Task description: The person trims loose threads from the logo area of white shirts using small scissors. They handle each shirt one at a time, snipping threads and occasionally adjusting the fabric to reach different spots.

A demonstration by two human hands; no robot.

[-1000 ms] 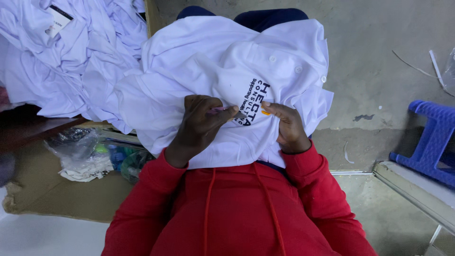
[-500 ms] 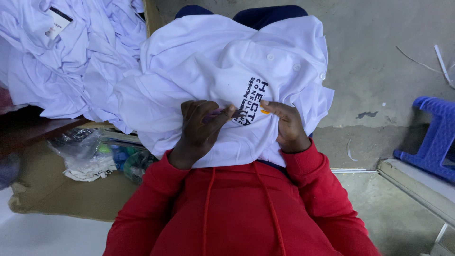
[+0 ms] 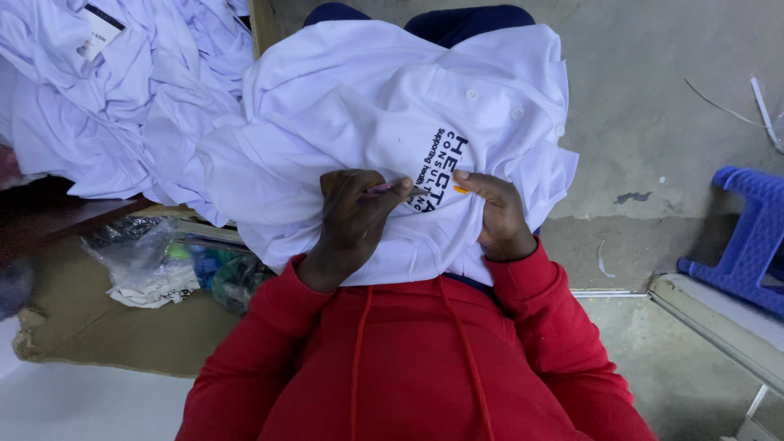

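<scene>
Left hand (image 3: 353,216) is pinching a thin tool right at the shirt's (image 3: 343,106) dark lettering, while the right hand (image 3: 498,214) grips the cloth beside it, probably to keep it taut. Shirt's draped over the lap, so the print sits close under both hands.

Your left hand (image 3: 353,214) and right hand (image 3: 498,214) press into a white shirt (image 3: 392,114) of soft, matt knit cloth with smooth plastic buttons and dark printed lettering. Your red hoodie (image 3: 408,359) looks like thicker matt fleece. Beside you lie more white shirts (image 3: 106,90), crinkled glossy plastic bags (image 3: 147,261), dull brown cardboard (image 3: 90,327), rough concrete floor (image 3: 653,98) and a smooth blue plastic stool (image 3: 747,237).
</scene>
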